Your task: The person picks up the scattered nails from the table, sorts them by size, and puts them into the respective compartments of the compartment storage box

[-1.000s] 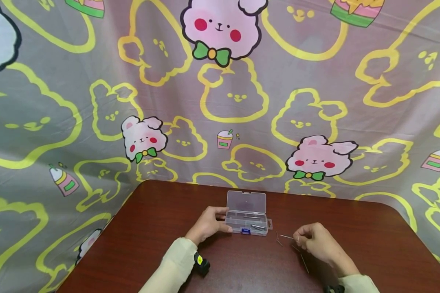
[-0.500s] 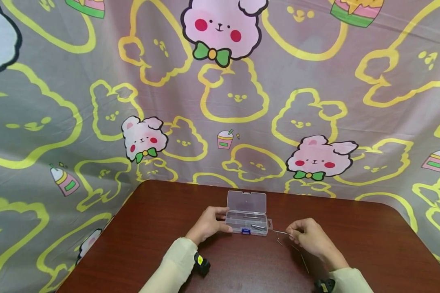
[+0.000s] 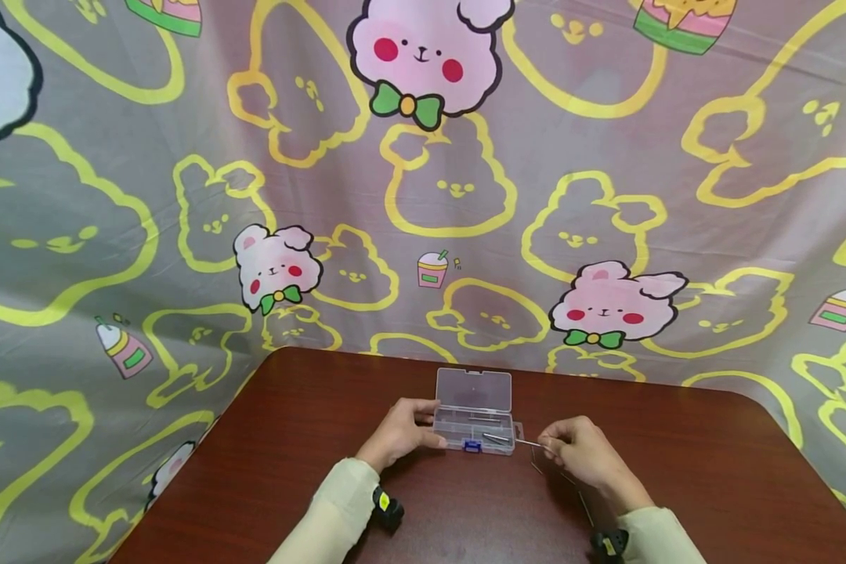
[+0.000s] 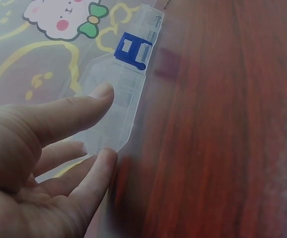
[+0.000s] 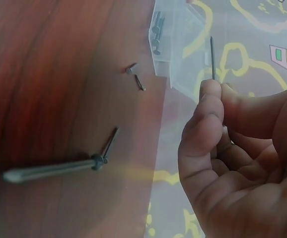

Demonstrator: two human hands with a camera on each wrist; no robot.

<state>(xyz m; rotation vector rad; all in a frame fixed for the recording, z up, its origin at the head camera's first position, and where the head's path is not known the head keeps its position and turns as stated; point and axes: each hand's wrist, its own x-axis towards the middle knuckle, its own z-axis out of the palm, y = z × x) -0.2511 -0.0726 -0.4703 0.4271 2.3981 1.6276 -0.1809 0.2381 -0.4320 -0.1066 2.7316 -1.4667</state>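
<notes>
Head view: clear box [image 3: 474, 410] sits between both hands [image 3: 400, 428] [image 3: 587, 453].

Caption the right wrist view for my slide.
Right hand pinching a nail, with loose nails on the brown table and a clear box nearby.

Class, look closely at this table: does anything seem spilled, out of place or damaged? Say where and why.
Four loose nails lie scattered on the table near the open box, pointing different ways, while similar nails sit inside it. No damage shows.
</notes>
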